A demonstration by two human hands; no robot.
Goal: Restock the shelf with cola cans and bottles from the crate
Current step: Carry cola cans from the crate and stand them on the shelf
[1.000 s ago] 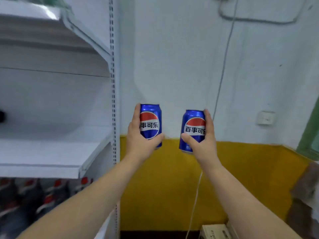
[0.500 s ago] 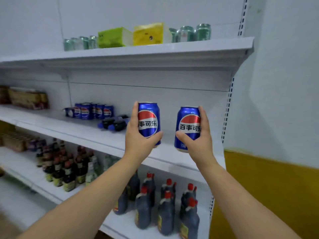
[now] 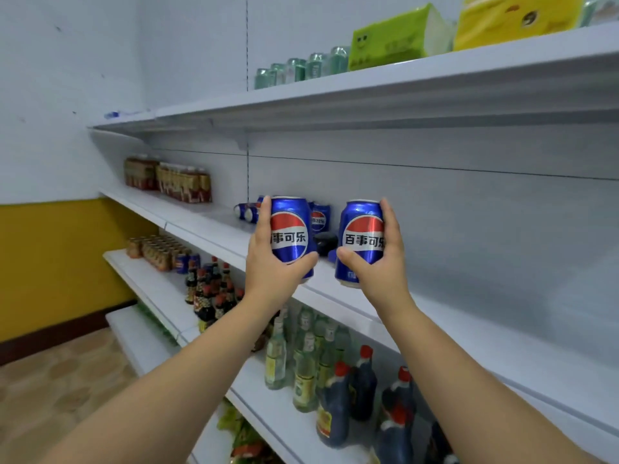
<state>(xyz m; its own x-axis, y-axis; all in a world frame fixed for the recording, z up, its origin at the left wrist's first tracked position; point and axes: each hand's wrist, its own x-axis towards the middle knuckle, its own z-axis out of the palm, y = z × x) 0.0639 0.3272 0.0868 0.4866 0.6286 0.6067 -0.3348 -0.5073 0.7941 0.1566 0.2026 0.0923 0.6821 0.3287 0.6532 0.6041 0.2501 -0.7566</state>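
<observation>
Both hands are grasping. The left hand (image 3: 271, 272) wraps one cola can (image 3: 289, 236) and the right hand (image 3: 382, 272) wraps a second can (image 3: 363, 239). Both cans are upright, long axes vertical, side by side above the front edge of the middle shelf (image 3: 469, 329). The stocked cans (image 3: 320, 217) stand farther in, behind the gap between the two, nearer the left hand, so I judge that can goes down first. Labels read 百事可乐 across a red, white and blue globe; the left hand covers the first character.
</observation>
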